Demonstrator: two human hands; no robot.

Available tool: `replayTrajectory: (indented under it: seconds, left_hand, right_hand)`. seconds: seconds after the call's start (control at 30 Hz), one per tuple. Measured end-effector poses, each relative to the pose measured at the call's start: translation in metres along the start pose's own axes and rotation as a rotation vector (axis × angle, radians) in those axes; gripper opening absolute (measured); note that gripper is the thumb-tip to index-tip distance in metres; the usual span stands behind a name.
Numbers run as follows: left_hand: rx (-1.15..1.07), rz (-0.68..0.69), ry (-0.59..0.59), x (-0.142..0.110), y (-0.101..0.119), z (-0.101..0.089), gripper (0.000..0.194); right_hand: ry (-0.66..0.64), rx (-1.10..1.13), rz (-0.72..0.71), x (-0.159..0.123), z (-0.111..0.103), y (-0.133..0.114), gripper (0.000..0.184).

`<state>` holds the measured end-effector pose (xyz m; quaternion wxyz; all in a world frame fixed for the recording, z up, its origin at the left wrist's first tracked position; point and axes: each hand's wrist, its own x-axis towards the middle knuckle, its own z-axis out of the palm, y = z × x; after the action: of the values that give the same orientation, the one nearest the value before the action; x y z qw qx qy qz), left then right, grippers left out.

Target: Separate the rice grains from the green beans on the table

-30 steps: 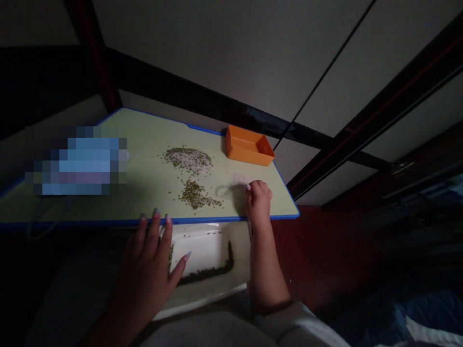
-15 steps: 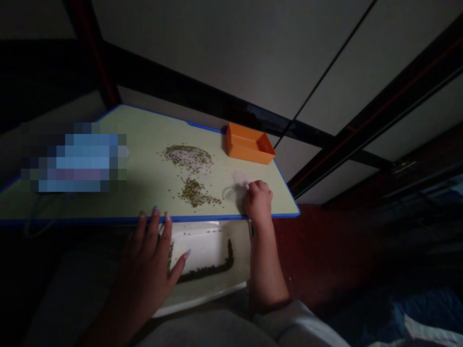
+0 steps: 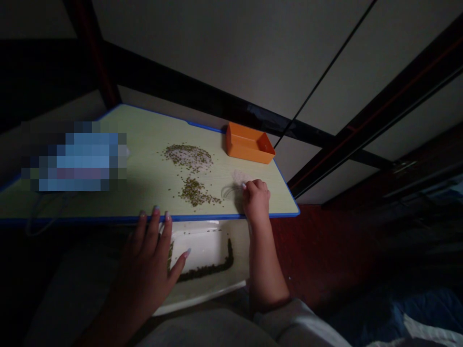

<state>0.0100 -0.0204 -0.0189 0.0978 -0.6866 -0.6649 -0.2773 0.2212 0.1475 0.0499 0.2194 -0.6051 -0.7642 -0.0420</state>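
One heap of green grains point(image 3: 194, 193) lies near on our table point(image 3: 144, 140), a paler heap point(image 3: 190, 157) far, left of our right hand point(image 3: 256, 200), fingers gripping a thin looped wire point(image 3: 231, 187); our left hand point(image 3: 150, 258), fingers spread, partly hides the white basin point(image 3: 206, 248); an orange box point(image 3: 251, 144) stands far right

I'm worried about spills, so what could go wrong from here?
The orange box stands close to the edge of the table, so a bump might knock it off. The smaller heap of green bits near the right hand lies loose, so a careless sweep could scatter it. The left hand overlaps the white tray in view; pressing there might tip it, though contact is unclear.
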Motion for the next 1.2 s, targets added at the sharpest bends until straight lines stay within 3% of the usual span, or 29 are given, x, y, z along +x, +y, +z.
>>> replayTrajectory:
  seconds: [0.63,1.2]
  left_hand:
    - [0.002,0.007,0.009,0.001,-0.001,0.000,0.084]
    - [0.016,0.029,0.009,0.001,-0.001,0.001,0.083]
  right_hand:
    - [-0.049,-0.037,0.001,-0.008,-0.014,-0.004,0.023]
    - [-0.010,-0.008,0.009,-0.006,-0.009,-0.001,0.023]
